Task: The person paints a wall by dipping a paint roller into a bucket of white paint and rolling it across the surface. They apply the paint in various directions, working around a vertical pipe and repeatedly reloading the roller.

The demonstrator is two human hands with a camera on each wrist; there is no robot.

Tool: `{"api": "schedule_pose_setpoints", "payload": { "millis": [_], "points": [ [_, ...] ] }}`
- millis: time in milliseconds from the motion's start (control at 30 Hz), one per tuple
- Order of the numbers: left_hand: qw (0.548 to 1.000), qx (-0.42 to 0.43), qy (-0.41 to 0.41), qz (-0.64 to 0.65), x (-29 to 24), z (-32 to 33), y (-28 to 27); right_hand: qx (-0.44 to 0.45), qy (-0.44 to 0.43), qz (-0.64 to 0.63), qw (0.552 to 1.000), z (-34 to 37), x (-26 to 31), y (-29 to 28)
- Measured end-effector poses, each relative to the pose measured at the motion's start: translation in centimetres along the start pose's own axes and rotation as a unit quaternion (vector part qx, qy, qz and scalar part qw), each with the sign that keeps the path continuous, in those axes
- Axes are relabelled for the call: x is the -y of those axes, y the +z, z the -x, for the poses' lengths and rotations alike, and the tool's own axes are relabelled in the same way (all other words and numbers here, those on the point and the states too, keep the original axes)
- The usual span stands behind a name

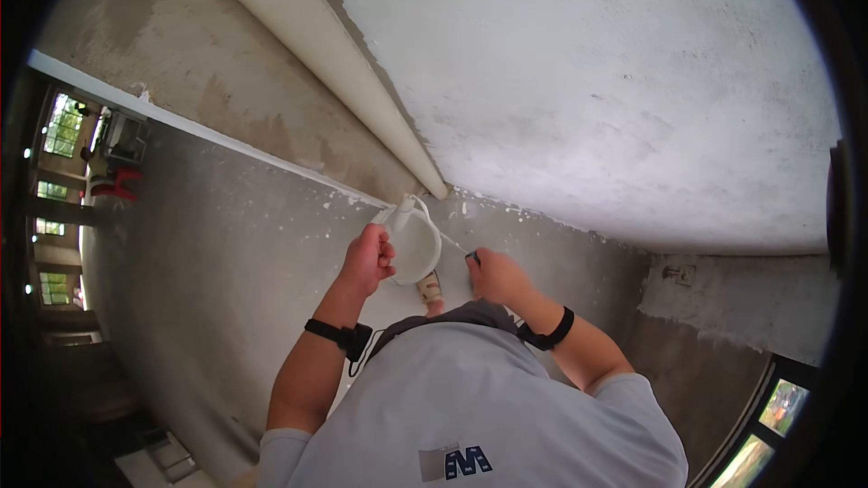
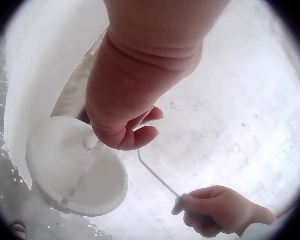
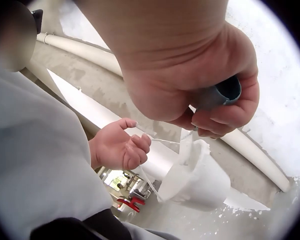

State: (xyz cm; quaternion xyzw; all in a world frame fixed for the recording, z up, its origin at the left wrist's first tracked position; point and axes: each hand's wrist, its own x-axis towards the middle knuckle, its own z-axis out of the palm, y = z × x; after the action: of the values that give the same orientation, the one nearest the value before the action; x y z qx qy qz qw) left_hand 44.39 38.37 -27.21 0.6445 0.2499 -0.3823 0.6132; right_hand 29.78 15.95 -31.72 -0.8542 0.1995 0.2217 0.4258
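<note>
A white bucket hangs tilted beneath my left hand, whose curled fingers grip its thin handle, as the right wrist view shows. My right hand holds a paint roller by its dark blue handle. From that fist the roller's thin bent metal rod runs up toward the bucket. The white roller head overlaps the bucket's far rim in the head view. Pale whitish material coats the bucket's inside. In the left wrist view, my left hand hides part of the rod and the roller head.
A patchy white wall rises ahead and to the right. A thick pale pipe runs down the corner beside it. White splashes dot the grey floor. A sandalled foot stands below the bucket, and a red stool is far left.
</note>
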Motion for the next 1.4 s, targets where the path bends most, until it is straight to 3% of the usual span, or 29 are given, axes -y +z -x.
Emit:
{"api": "schedule_pose_setpoints", "payload": {
  "millis": [133,533,867,1033,1200,1400],
  "points": [
    [1.0,0.016,-0.005,0.022,-0.6,-0.1,0.9,-0.035,0.007,0.083,0.996,1.0,0.8,-1.4],
    [0.994,-0.022,0.003,0.111,-1.3,-1.0,2.0,-0.094,-0.026,0.139,0.985,5.0,0.1,-2.6],
    [0.983,0.008,-0.057,0.174,-1.4,0.2,2.2,-0.102,-0.044,0.173,0.979,1.9,1.7,-1.4],
    [0.971,0.013,-0.07,0.23,-1.7,0.6,2.2,-0.129,-0.098,0.202,0.966,0.3,1.4,0.1],
    [0.954,-0.059,-0.038,0.292,-2.0,0.0,2.4,-0.133,-0.083,0.213,0.965,1.0,1.4,-1.2],
    [0.954,-0.052,-0.016,0.296,-2.3,-0.4,3.5,-0.122,-0.045,0.204,0.97,3.1,1.1,-3.0]
  ]
}}
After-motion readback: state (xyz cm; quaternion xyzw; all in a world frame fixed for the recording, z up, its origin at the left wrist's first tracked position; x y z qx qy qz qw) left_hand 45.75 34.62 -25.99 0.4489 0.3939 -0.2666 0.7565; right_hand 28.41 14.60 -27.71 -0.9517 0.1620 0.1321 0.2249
